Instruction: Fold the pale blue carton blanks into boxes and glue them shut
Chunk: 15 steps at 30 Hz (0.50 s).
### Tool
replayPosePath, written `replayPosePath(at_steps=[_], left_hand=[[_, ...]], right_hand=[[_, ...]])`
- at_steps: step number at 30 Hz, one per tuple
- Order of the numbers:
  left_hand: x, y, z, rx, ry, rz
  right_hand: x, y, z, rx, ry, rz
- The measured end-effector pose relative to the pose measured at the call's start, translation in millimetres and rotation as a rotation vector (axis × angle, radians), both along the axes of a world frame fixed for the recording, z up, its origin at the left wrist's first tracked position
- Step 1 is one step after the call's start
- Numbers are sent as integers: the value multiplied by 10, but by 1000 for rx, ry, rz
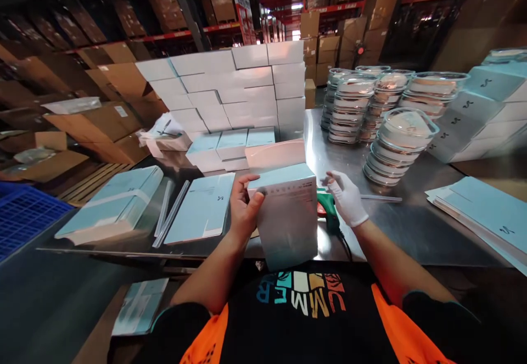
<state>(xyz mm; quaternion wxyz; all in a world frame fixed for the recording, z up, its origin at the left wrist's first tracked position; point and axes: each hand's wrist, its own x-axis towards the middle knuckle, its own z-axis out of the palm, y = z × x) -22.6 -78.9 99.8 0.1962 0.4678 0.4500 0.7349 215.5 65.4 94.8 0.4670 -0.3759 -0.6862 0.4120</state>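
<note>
My bare left hand (246, 205) grips a white carton (288, 221) by its upper left edge, thumb on the front face and fingers behind. The carton is upright and slightly tilted, close to my body, with small print along the top of its front. To its right, my right hand (348, 196) wears a white glove; its fingers are loosely bent and apart, and nothing shows in them. Just below and left of that hand lies a green glue gun (328, 211), partly hidden by the carton, its black cord trailing toward the table's front edge.
Stacked white boxes (247, 87) form a wall behind. Stacks of round clear containers (385, 150) stand to the right. Flat carton blanks lie left (201, 205) and right (489, 216) on the metal table, and a thin stick (381, 198) lies behind my right hand. A blue crate (28, 216) is far left.
</note>
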Motion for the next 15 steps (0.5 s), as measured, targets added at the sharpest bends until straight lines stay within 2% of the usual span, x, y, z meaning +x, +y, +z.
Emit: replayPosePath(at_steps=[4,6,10,13,15], left_hand=[[45,77,-46,36,135,13],[33,113,-80,64,212,60],[-26,170,-162,150,253,108],[-80,194,-192,242,197,62],[-133,194,-167,267,247,28]], right_hand=[[-326,-225,344,-74,225,295],[-420,-269,425,-88,209,308],[-359,-201,329,18,194,322],[-226,-116,176,198,137,414],[-160,-102,114,294,98,457]])
